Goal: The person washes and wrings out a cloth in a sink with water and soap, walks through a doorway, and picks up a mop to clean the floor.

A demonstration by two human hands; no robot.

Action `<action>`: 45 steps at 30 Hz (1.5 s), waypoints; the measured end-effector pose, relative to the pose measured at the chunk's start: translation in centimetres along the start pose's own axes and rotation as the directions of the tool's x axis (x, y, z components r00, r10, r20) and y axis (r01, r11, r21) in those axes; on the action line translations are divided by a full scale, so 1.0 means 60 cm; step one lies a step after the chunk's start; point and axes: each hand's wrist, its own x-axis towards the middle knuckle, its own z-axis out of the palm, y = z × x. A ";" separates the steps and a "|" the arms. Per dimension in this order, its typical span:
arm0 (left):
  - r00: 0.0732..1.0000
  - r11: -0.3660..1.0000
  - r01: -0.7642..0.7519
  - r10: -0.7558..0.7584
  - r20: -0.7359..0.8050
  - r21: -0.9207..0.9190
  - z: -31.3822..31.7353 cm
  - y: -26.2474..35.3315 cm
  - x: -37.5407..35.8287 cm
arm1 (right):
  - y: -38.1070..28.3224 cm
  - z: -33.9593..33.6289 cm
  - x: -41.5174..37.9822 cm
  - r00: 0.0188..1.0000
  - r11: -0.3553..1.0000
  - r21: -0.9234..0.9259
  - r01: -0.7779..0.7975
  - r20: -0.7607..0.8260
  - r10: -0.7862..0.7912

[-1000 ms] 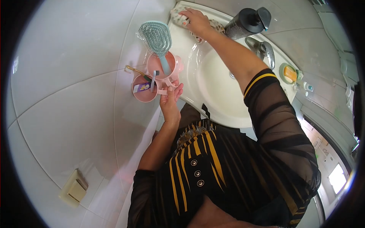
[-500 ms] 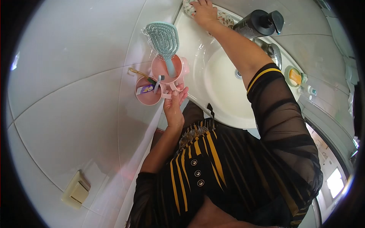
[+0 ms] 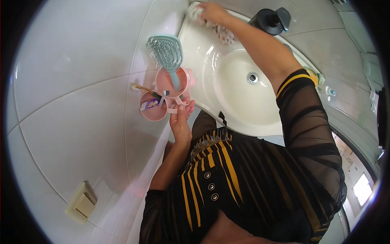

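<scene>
My left hand (image 3: 181,124) is closed round the handles of two pink cups at the sink's left edge. The upper pink cup (image 3: 164,83) holds a teal hairbrush (image 3: 165,52), bristles upward. In the lower pink cup (image 3: 153,114) are toothbrushes (image 3: 164,97) and a purple and white tube (image 3: 150,104). At the sink's back left corner, my right hand (image 3: 212,13) presses on a patterned cloth (image 3: 224,35), its fingers partly blurred. The white sink (image 3: 231,89) lies between and below my hands.
A dark pump bottle (image 3: 268,21) stands on the back rim, with the faucet mostly hidden behind my right forearm. An orange soap (image 3: 312,76) and a small bottle (image 3: 330,91) are at the right. A switch (image 3: 84,205) is on the tiled left wall.
My right hand and the cloth have shifted left along the back corner, the cloth trailing into the basin side. The cups and my left hand appear slightly lower and further left.
</scene>
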 end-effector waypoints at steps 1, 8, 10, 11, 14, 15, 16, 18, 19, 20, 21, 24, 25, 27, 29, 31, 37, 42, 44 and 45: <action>1.000 1.000 0.000 0.000 0.002 -0.014 0.001 -0.002 0.001 | 0.001 0.007 0.004 1.000 1.000 0.004 0.001 0.012 -0.001; 1.000 0.999 -0.003 0.003 0.010 -0.050 0.001 -0.003 -0.004 | -0.031 0.048 -0.023 0.986 0.918 -0.383 0.097 -0.086 -0.140; 1.000 0.999 -0.011 0.011 0.008 -0.052 0.008 0.002 -0.009 | -0.015 0.070 -0.021 0.987 0.939 -0.307 0.158 0.013 -0.162; 1.000 0.999 -0.021 0.021 0.003 -0.044 0.009 0.006 -0.012 | 0.003 0.096 -0.016 0.966 0.930 -0.288 0.228 -0.049 -0.252; 1.000 1.000 -0.025 0.025 -0.009 -0.014 0.016 0.009 -0.020 | 0.020 0.138 -0.041 0.934 0.907 -0.224 0.356 0.045 -0.355; 1.000 1.000 -0.028 0.028 0.003 -0.012 0.019 0.009 -0.023 | 0.023 0.145 -0.068 0.898 0.875 -0.204 0.439 0.102 -0.427; 0.999 0.999 -0.052 0.052 0.007 -0.011 0.021 0.010 -0.026 | 0.025 0.149 -0.096 0.853 0.834 -0.183 0.521 0.150 -0.500; 0.997 0.997 -0.076 0.076 0.006 -0.006 0.026 0.015 -0.036 | 0.043 0.163 -0.146 0.733 0.716 -0.160 0.679 0.202 -0.650; 0.998 0.998 -0.070 0.070 0.001 -0.010 0.029 0.019 -0.040 | 0.046 0.152 -0.163 0.731 0.713 -0.163 0.682 0.198 -0.653; 0.997 0.997 -0.071 0.071 0.002 -0.012 0.036 0.027 -0.036 | 0.049 0.130 -0.168 0.760 0.797 -0.070 0.600 0.362 -0.540; 0.997 0.997 -0.080 0.080 0.002 -0.016 0.040 0.028 -0.035 | 0.053 0.110 -0.173 0.738 0.872 0.001 0.490 0.532 -0.415; 0.997 0.997 -0.073 0.073 -0.001 -0.017 0.039 0.023 -0.037 | 0.042 0.011 -0.166 0.859 0.974 0.215 0.066 0.484 -0.165; 0.998 0.997 -0.069 0.069 0.003 -0.026 0.037 0.022 -0.035 | 0.059 0.007 -0.135 0.916 0.956 0.269 0.113 0.346 -0.206; 0.998 0.997 -0.068 0.069 0.002 -0.042 0.031 0.019 -0.031 | 0.058 0.000 -0.087 0.986 0.968 0.194 0.158 0.031 -0.167; 1.000 0.998 -0.022 0.022 0.005 -0.054 0.027 0.018 -0.029 | 0.034 0.009 -0.055 0.984 0.989 0.078 0.127 -0.133 -0.116; 1.000 0.998 -0.019 0.019 -0.006 -0.056 0.024 0.019 -0.031 | 0.022 0.047 -0.018 0.900 0.956 -0.288 0.051 -0.402 -0.170; 1.000 0.998 -0.010 0.011 0.013 -0.061 0.015 0.016 -0.025 | 0.012 0.026 0.024 0.972 0.911 -0.382 0.156 -0.106 -0.211; 1.000 0.997 0.019 -0.017 0.024 -0.071 0.013 0.015 -0.025 | 0.004 0.001 0.041 0.977 0.932 -0.348 0.104 0.209 -0.031; 0.999 1.000 0.008 -0.007 0.047 -0.023 0.006 0.011 -0.022 | 0.012 0.009 0.047 0.985 0.938 -0.345 -0.012 -0.163 -0.048; 0.999 1.000 0.011 -0.010 0.041 -0.019 0.003 0.009 -0.017 | 0.012 0.015 0.052 0.990 0.940 -0.340 -0.012 -0.136 -0.036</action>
